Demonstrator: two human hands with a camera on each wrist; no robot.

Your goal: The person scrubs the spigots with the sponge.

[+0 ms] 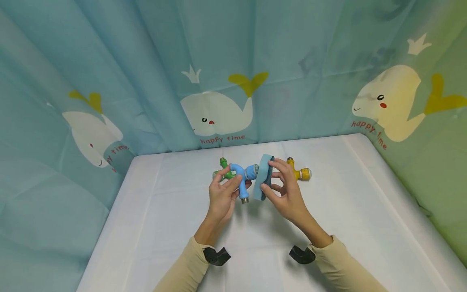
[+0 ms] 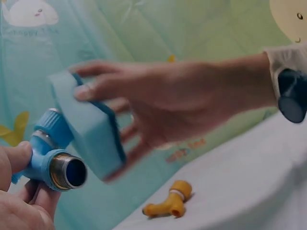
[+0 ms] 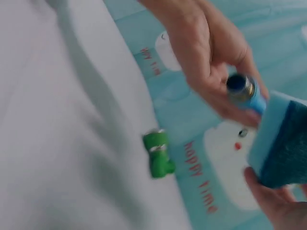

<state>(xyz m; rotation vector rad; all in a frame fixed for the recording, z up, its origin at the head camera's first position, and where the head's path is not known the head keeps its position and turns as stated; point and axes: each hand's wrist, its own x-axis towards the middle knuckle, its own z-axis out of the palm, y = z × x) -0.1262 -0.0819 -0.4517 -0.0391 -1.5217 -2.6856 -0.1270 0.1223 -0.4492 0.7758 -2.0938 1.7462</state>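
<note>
Holding sponge beside blue faucet

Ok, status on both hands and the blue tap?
Left hand holds blue tap. Right hand grips sponge, close by tap's knob. Green tap, yellow tap on table; nothing between sponge and knob.

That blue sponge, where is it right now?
In the head view, the blue sponge is pinched in the right hand, just right of the knob end of the blue tap that the left hand holds.
</note>
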